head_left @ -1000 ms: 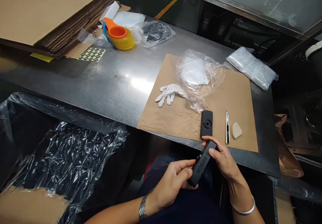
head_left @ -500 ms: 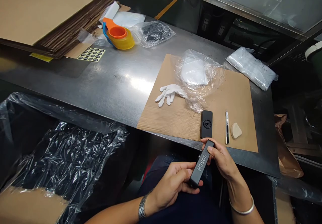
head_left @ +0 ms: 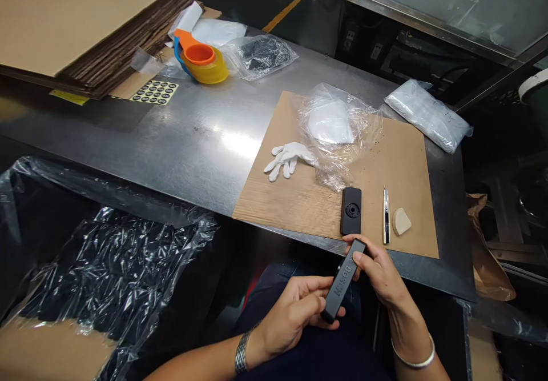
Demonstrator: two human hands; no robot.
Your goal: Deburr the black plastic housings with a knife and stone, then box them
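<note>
A black rectangular plastic block marked BOSCH (head_left: 342, 283) is held at a tilt over my lap, just off the table's front edge. My left hand (head_left: 295, 312) grips its lower end between thumb and fingers. Around the upper end my right hand (head_left: 377, 267) is closed, its thumb on the lettered side. A similar black block with a round recess (head_left: 351, 211) lies on the cardboard sheet (head_left: 291, 209), just beyond my right fingertips. To the right of it are a slim pen-like cutter (head_left: 386, 215) and a beige rounded piece (head_left: 401, 221).
A white glove (head_left: 290, 158) and a clear plastic bag with white contents (head_left: 331, 121) lie on the cardboard. Farther left stand a tape dispenser (head_left: 201, 61), a sticker sheet (head_left: 154, 92) and stacked cardboard (head_left: 94, 21). A plastic-lined box (head_left: 107, 272) stands below left.
The held block has turned slightly in my fingers, so its lettered side faces the camera at another angle. Both hands stay almost in place.
</note>
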